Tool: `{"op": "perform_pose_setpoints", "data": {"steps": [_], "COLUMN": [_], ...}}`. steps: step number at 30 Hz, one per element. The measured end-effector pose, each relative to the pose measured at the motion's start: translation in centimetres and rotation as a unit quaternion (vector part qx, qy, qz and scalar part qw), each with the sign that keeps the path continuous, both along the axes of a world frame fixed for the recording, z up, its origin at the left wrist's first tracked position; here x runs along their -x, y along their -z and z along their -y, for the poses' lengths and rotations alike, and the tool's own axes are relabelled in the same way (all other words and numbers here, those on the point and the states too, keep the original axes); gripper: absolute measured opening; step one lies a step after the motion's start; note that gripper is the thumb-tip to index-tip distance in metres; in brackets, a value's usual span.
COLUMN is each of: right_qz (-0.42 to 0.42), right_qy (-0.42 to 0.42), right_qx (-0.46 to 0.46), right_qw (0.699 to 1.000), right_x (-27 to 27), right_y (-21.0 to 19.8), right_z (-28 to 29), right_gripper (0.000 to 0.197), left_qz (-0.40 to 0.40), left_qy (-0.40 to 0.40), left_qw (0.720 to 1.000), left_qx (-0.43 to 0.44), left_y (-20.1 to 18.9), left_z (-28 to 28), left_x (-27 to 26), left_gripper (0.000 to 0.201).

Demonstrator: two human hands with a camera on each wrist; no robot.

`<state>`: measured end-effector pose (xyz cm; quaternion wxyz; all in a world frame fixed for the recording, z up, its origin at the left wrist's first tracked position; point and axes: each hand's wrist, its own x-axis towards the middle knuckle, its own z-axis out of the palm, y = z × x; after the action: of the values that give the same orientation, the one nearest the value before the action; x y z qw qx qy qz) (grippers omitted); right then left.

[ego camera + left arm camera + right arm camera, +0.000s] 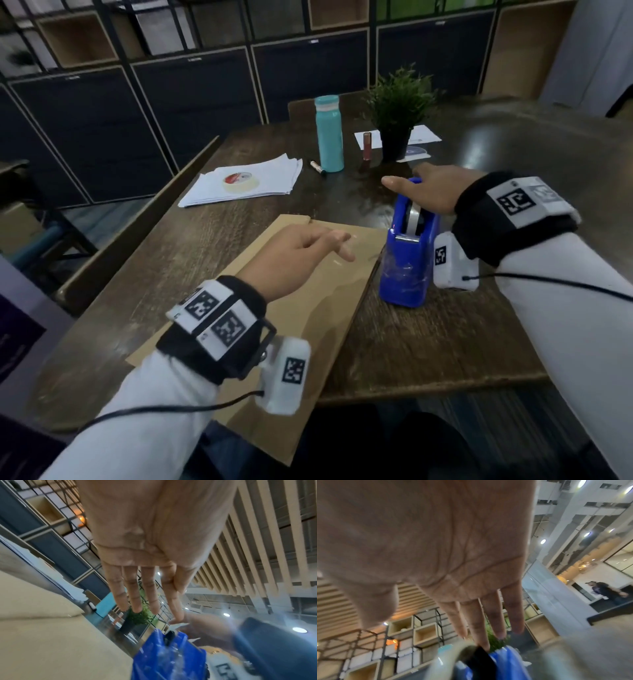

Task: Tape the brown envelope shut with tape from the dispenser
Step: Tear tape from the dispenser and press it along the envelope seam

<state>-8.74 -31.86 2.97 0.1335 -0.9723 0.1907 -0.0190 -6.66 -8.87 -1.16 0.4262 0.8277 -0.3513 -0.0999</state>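
You are reading no words or numbers here: the wrist bands point(219, 318) are showing only square black-and-white code markers (not letters), and print on the tape roll point(240, 181) at eleven o'clock is blurring.

Dark wooden table point(428, 329) before navy cabinets point(85, 137) and open wooden cubbies point(82, 41).

Dark wooden table point(428, 329), grain showing, glossy over on the right. Flat on it near the front edge, the brown envelope point(308, 308), one corner hanging past the edge. Just beside its right side stands the blue tape dispenser point(406, 267). Further back, a fanned stack of white paper point(274, 178) on the left, then a marker point(317, 168), a teal bottle point(329, 135), a small reddish tube point(366, 145), a potted plant point(397, 113) and a white sheet point(424, 134) behind it
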Motion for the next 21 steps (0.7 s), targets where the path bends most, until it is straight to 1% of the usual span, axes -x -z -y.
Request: {"op": "perform_pose_setpoints", "data": {"steps": [2,4,6,8,10,12,15,21], "right_qz": [0.018,0.047,0.069,0.081,0.076,0.067,0.068,0.102], "right_qy": [-0.04,-0.097,-0.156,-0.209,-0.248,-0.265,-0.27,-0.28], "right_qx": [0.025,0.033,0.01,-0.021,-0.06,-0.107,-0.164,-0.24], "right_qw": [0.999,0.994,0.985,0.974,0.964,0.956,0.946,0.924], "right_x": [1.0,1.9,2.3,2.4,2.3,2.1,1.8,1.5], "right_y": [-1.5,-2.7,-3.0,-2.7,-1.9,-1.1,-0.4,0.2], "right_z": [-1.3,-2.9,-4.5,-6.3,-7.9,-9.2,-10.7,-12.5], "right_gripper": [0.067,0.047,0.031,0.024,0.022,0.023,0.023,0.02], "left_qz": [-0.001,-0.001,-0.001,0.004,0.021,0.036,0.044,0.051], "left_qy": [-0.011,-0.027,-0.042,-0.054,-0.062,-0.067,-0.072,-0.077], "left_qw": [1.0,0.999,0.997,0.995,0.993,0.991,0.99,0.989], "left_qx": [0.017,0.034,0.059,0.084,0.102,0.111,0.111,0.113], "left_y": [0.2,0.3,0.5,0.6,0.9,1.1,1.4,1.7], "left_z": [-1.8,-3.3,-4.4,-5.3,-6.1,-6.8,-7.7,-8.9], "left_x": [-0.1,-0.1,-0.2,-0.3,-0.4,-0.5,-0.6,-0.5], "left_gripper": [0.039,0.04,0.039,0.037,0.035,0.035,0.037,0.038]}}
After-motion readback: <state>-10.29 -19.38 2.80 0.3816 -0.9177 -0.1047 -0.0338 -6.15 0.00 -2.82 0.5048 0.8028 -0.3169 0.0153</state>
